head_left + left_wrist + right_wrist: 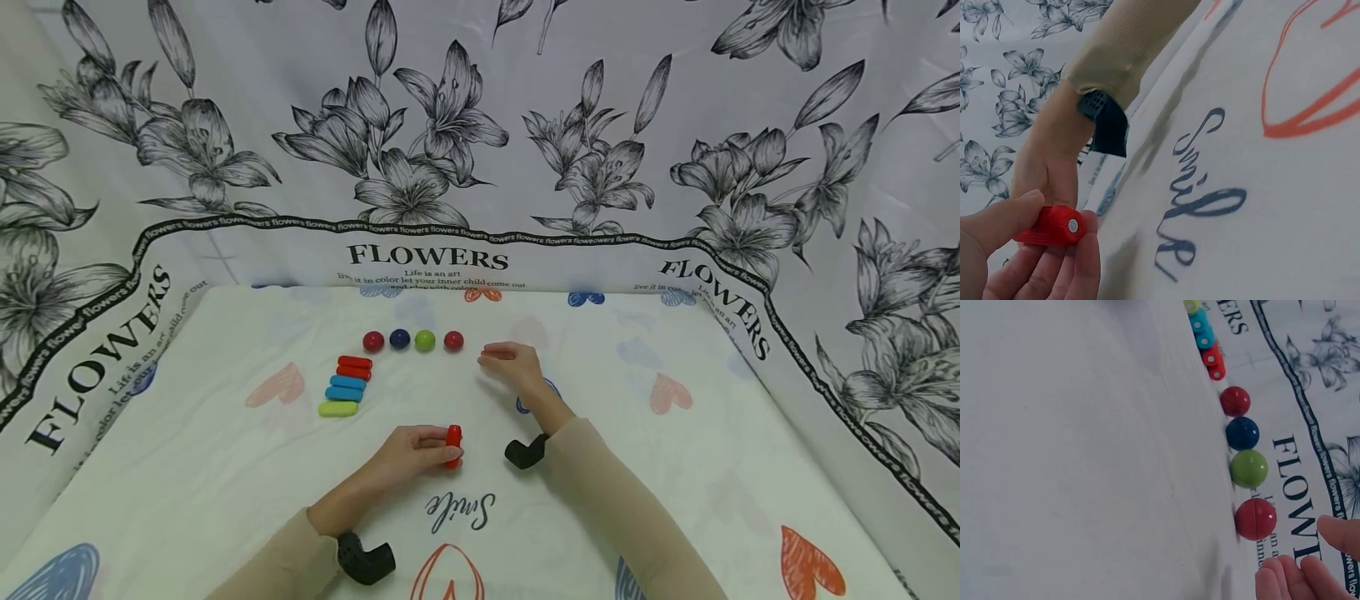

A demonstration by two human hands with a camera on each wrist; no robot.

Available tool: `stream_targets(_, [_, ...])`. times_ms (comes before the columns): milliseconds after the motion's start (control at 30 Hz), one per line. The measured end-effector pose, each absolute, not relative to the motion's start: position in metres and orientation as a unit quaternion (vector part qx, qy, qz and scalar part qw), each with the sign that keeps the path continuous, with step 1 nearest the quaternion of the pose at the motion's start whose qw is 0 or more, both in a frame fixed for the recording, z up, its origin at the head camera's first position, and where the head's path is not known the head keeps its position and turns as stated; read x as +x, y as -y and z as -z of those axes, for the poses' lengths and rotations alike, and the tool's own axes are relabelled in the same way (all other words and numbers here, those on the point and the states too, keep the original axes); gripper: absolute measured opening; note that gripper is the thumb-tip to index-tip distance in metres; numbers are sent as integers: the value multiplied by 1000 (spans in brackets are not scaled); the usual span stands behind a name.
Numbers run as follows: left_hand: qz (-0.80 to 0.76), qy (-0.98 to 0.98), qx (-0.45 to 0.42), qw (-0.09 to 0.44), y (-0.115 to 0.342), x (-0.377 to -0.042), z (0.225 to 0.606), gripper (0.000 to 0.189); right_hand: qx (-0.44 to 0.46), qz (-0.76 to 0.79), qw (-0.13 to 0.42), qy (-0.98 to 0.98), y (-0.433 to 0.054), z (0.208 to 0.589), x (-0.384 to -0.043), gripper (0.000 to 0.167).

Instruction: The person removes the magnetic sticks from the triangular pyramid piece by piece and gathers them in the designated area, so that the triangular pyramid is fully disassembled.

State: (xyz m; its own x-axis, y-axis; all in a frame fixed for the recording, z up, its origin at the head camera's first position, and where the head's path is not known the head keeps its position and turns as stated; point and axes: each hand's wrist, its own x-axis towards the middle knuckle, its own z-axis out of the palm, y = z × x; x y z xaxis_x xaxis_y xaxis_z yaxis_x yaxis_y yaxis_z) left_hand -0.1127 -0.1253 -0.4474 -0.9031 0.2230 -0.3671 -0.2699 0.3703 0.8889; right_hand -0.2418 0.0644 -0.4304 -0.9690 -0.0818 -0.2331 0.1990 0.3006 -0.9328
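My left hand (416, 448) pinches a red magnetic-looking stick (453, 447) between thumb and fingers, above the cloth. In the left wrist view, the stick (1059, 226) shows a round silvery dot at its end. My right hand (513, 365) holds nothing, its fingers extended and thumb apart. Just left of it in the head view is a red ball (453, 340), the rightmost in a row with a green ball (425, 340), a dark blue ball (400, 338) and another red ball (373, 341).
Left of the hands lie two red sticks (354, 373), two blue sticks (345, 394) and a yellow-green stick (337, 409), stacked in a slanted column. A white printed cloth (225, 467) covers the table. Flowered fabric (480, 192) hangs behind and at the sides.
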Motion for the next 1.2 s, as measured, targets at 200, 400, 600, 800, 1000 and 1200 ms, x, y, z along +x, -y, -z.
stream_targets(200, [-566, -798, -2, 208, 147, -115, 445, 57, 44, 601, 130, -788, -68, 436, -236, 29])
stream_targets(400, [-552, -810, 25, 197, 166, -117, 442, 60, 15, 614, 156, -774, -77, 441, -227, 33])
stream_targets(600, [-526, -831, 33, 179, 183, -118, 439, 58, 9, 603, 181, -777, -84, 444, -217, 33])
stream_targets(800, [-507, -845, 39, 167, 198, -119, 438, 55, 0, 599, 192, -777, -87, 443, -212, 34])
stream_targets(1000, [-472, -867, 72, 141, 215, -120, 437, 52, -9, 598, 200, -776, -88, 440, -207, 35])
stream_targets(1200, [-437, -889, 111, 77, 230, -120, 437, 42, -11, 594, 209, -776, -91, 440, -203, 33])
